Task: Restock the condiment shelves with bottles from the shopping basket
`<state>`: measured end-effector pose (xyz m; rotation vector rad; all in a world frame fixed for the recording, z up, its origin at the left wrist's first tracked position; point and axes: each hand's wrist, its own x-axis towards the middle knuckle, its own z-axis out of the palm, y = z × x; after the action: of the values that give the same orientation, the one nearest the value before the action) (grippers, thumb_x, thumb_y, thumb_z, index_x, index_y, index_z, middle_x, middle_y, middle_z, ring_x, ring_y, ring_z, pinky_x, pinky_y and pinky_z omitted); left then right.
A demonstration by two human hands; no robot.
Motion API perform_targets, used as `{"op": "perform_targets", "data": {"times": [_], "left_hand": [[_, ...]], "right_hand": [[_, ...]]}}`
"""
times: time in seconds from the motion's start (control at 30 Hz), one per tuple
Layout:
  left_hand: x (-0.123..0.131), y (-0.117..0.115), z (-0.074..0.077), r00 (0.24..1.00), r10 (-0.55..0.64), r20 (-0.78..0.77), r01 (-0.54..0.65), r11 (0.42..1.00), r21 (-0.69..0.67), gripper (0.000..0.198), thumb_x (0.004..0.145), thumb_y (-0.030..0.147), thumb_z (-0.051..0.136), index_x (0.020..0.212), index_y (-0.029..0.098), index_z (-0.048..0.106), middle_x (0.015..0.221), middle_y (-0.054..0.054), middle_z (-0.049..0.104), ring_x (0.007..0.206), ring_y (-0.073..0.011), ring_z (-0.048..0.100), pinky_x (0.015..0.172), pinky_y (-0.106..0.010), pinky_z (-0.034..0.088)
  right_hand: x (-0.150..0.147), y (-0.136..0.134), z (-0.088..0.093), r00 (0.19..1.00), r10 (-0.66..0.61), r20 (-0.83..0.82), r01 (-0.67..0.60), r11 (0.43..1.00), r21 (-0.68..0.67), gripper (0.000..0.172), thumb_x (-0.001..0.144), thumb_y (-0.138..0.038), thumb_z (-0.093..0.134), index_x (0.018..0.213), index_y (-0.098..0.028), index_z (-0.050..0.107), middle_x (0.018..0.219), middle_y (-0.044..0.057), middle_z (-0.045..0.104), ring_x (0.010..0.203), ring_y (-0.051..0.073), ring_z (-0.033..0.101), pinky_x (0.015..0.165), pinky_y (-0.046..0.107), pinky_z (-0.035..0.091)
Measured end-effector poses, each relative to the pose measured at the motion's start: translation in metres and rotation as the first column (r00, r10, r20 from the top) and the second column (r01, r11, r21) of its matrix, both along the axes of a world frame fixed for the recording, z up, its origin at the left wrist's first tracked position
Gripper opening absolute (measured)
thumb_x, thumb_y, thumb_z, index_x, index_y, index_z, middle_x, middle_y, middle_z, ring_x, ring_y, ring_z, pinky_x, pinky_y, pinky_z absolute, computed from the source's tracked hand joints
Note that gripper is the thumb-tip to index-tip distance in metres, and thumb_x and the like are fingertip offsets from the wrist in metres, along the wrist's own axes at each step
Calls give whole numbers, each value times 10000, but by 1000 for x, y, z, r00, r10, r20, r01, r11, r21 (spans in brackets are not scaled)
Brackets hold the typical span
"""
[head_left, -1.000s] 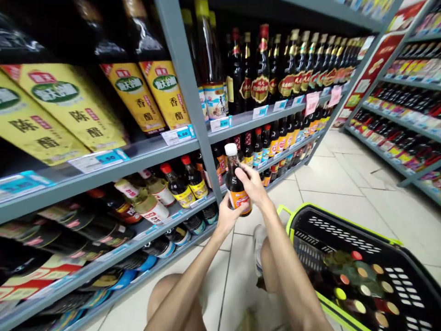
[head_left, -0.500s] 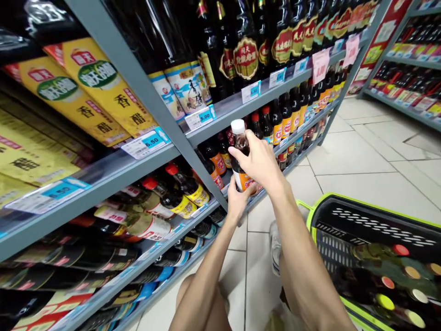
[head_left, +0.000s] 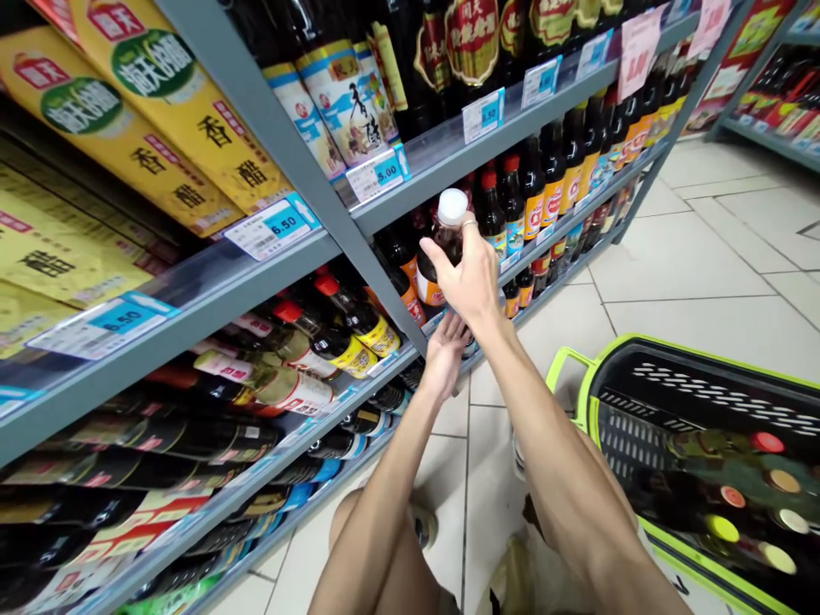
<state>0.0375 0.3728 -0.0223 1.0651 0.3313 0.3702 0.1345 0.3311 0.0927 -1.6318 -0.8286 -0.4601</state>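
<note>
Fingers of right hand (head_left: 471, 278) closed round white-capped sauce bottle (head_left: 447, 243), just beside grey shelf upright (head_left: 365, 252); left hand (head_left: 444, 356) open just below. Bottle seems full, smooth, fairly heavy: hold mid-body.

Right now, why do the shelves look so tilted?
Head view: wide-lens stretching seems to tilt the grey shelf upright and warp the basket; bright light glares on the clear shelf strip; the bottle in the right hand looks sharp.

My feed shows shelf tags (head_left: 272, 226) at 6.50 and 5.00 — yellow boxes (head_left: 211, 145) read 香醋; the held bottle's label (head_left: 430, 286) stays unreadable.
</note>
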Motion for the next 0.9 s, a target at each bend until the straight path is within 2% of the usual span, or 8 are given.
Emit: {"op": "perform_targets", "data": {"times": [0.1,0.2,0.4,0.53,0.7,0.9], "left_hand": [[5,16,10,989,23,147,-3,991,-137,512,626,29,632,1110,196,648,1442,-102,653,1508,-280,472,1253,-440,381],[6,21,12,990,25,136,1,983,-181,509,632,16,607,1102,203,656,1388,-78,671,1463,-262,514,1212,-413,419],[16,20,6,993,61,105,-33,967,-254,550,625,-7,558,1121,215,647,1308,-52,698,1394,-237,563,1167,-377,454],[18,23,4,993,55,103,-25,961,-274,486,635,-7,569,1063,213,640,1264,-48,702,1359,-223,586,1170,-375,453],[19,27,0,996,41,75,-19,961,-275,421,645,29,593,1021,210,647,1241,-56,720,1380,-251,583,1176,-408,455],[19,29,-6,997,59,58,-40,958,-282,408,652,37,581,1018,204,646,1305,-61,710,1386,-262,577,1164,-406,467]], "right_hand": [[-2,7,-11,1000,13,-7,-14,1000,-14,494,1049,-587,513,1368,-209,521,1320,158,701,1276,332,653,1099,502,509],[-2,14,-21,999,36,-6,-36,999,-38,463,1040,-563,549,1347,-217,544,1290,147,721,1240,324,672,1077,480,521],[5,30,-31,999,52,17,-50,996,-79,464,1035,-496,590,1398,-213,528,1323,147,713,1236,313,677,1044,439,537],[13,37,-36,999,43,-17,-45,993,-107,462,1049,-481,568,1405,-192,517,1343,168,699,1245,323,674,1066,465,525],[15,46,-42,997,67,-48,-73,989,-125,451,1061,-443,552,1434,-195,497,1380,171,687,1249,326,679,1090,493,514],[20,59,-38,993,36,-116,-42,998,-54,394,981,-411,707,1304,-205,613,1236,133,757,1164,299,710,1063,454,539]]}}
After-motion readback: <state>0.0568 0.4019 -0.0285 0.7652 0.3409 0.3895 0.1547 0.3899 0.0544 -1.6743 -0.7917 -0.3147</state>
